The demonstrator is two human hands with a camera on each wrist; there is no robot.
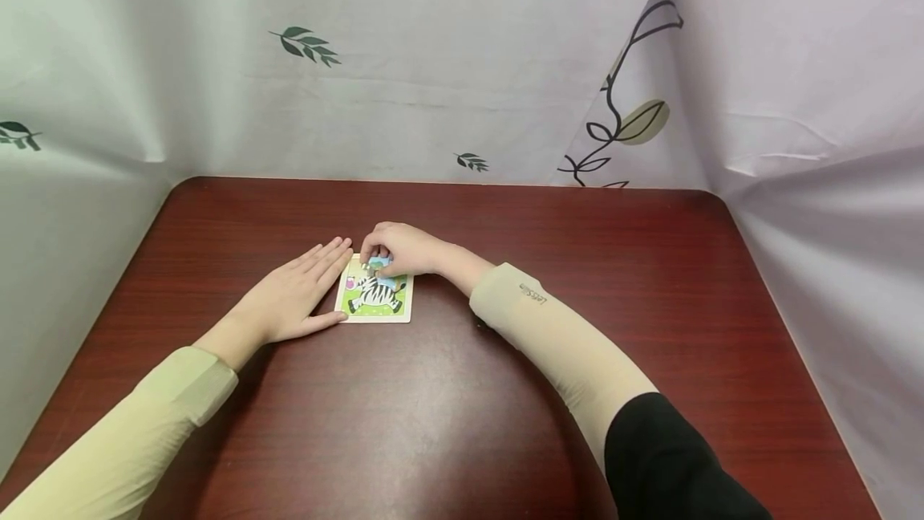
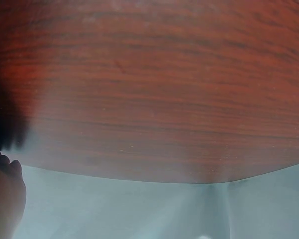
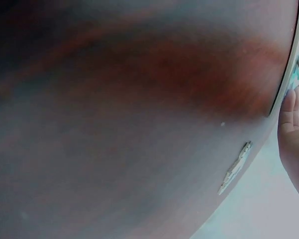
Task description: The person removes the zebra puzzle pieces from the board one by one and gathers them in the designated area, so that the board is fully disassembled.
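Note:
A small square zebra puzzle [image 1: 374,307] with a pale border lies on the table. My left hand [image 1: 292,299] lies along its left side, fingers straight, with the fingertips at the upper left corner and the thumb at the lower left one. From the right, my right hand [image 1: 404,249] reaches over the upper part, its thumb and fingers pinching a small puzzle piece [image 1: 372,268], partly hidden by the fingers. The right wrist view catches my right hand [image 3: 294,119] and the puzzle's edge [image 3: 288,64] at its right side. Only a dark bit of my left hand [image 2: 5,184] enters the left wrist view.
The reddish-brown wooden table [image 1: 404,408] has rounded far corners. A flat pale piece with a jagged edge [image 3: 235,169] lies on it in the right wrist view; my right forearm covers that area in the head view. Leaf-patterned cloth [image 1: 433,62] hangs around the table.

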